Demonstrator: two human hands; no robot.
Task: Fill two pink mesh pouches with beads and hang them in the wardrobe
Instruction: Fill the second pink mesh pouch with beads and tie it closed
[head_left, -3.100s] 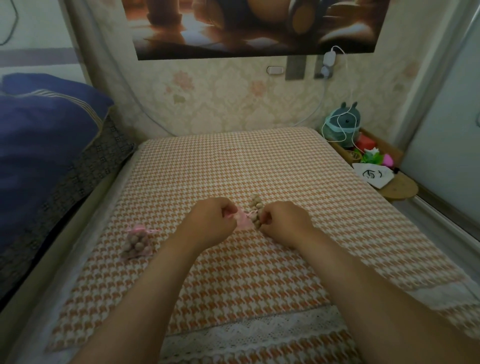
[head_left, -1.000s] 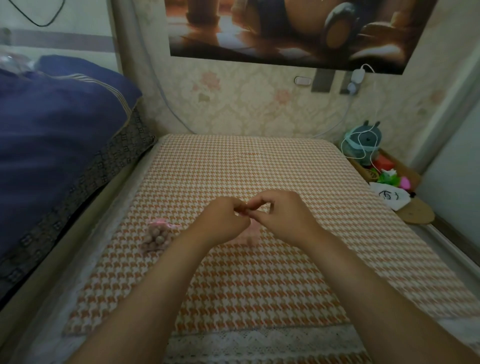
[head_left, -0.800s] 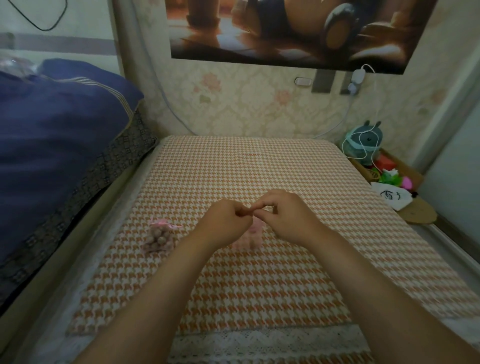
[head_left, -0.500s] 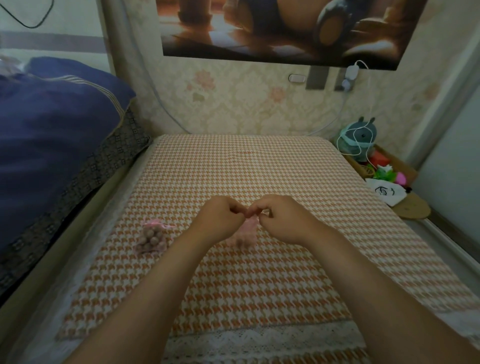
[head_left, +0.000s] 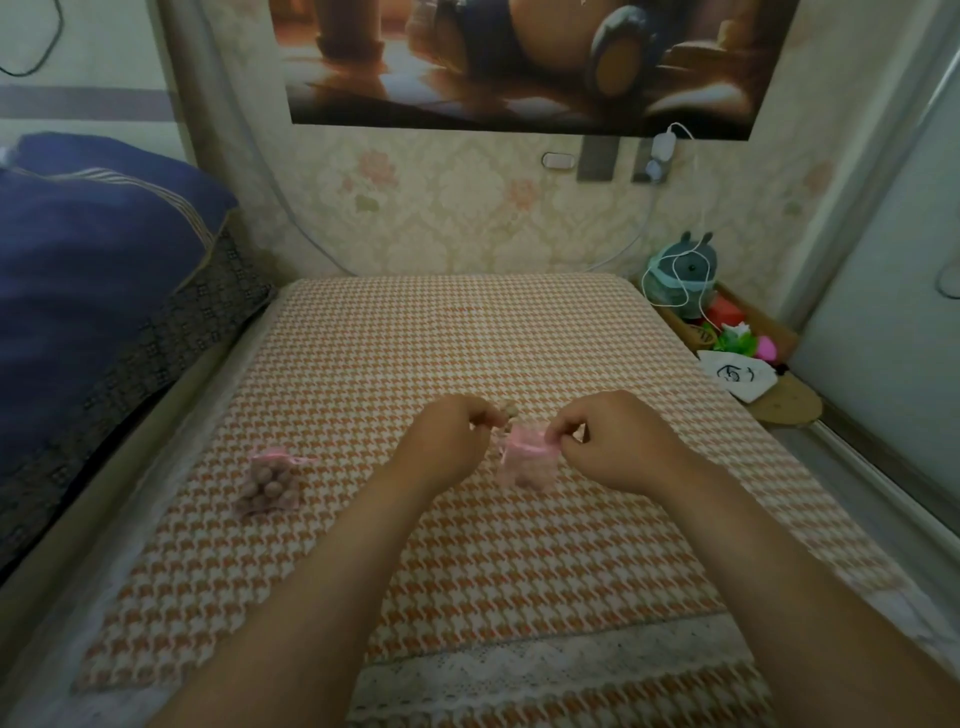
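Note:
A pink mesh pouch hangs between my hands above the middle of the checked bed cover. My right hand pinches its gathered top and ribbon at the right side. My left hand is curled to the pouch's left, with a few brown beads showing at its fingertips. A second pink pouch, full of brown beads and drawn closed, lies on the cover to the left, apart from both hands.
The orange-and-white checked cover spans the bed. A dark blue quilt is piled at the left. At the right, a wooden shelf holds a plush toy, a white cloth and small items. A wardrobe door stands at far right.
My hands, which met at the pouch top, have drawn apart sideways. The pouch now shows between them, held by my right hand, and beads show at my left fingertips.

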